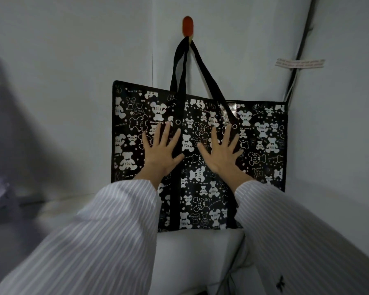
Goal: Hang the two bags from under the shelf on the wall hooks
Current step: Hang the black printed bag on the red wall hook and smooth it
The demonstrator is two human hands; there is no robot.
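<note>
A large black bag with a white bear print [262,145] hangs flat against the white wall. Its two black straps [179,67] run up to a red wall hook [188,26]. My left hand [161,149] presses flat on the bag's front with fingers spread. My right hand [221,149] presses flat beside it, fingers spread too. Both arms wear striped white sleeves. No second bag or second hook shows in the head view.
A dark cable [300,47] runs down the wall corner at the right, beside a small paper label [299,63]. A white surface [198,252] lies below the bag. A blurred grey shape [2,194] sits at the left.
</note>
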